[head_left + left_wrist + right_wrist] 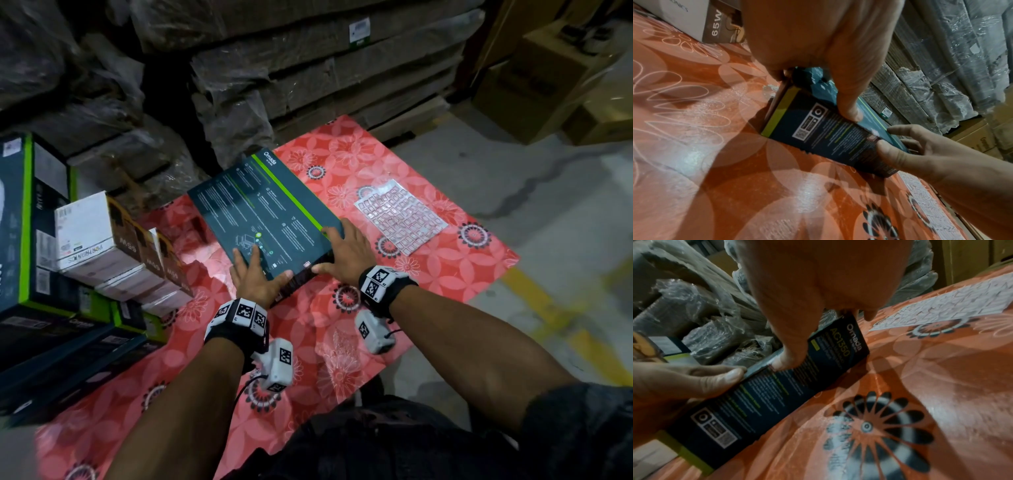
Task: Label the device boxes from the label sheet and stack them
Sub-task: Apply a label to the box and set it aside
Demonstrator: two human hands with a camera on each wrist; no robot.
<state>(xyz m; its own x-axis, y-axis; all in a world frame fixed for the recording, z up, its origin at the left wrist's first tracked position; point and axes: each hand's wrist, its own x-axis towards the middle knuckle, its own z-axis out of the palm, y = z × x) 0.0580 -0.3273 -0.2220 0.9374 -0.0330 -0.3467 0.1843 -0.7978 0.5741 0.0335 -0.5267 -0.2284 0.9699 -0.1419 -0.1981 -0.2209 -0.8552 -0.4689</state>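
On the red floral mat (445,274), near its middle: one dark teal device box (263,219), green stripe, lying flat and askew. Left hand (257,277) at the box's near corner, fingers straight on the top face, thumb along the near edge. Right hand (346,253) at the near right corner, fingers spread over the top, thumb pressed on the side wall beside a small label (307,264). Label sheet (400,216) flat toward the mat's right edge, apart from the box. Stacked boxes (92,236) along the mat's left edge. Wrapped cartons (308,68) beyond the far edge
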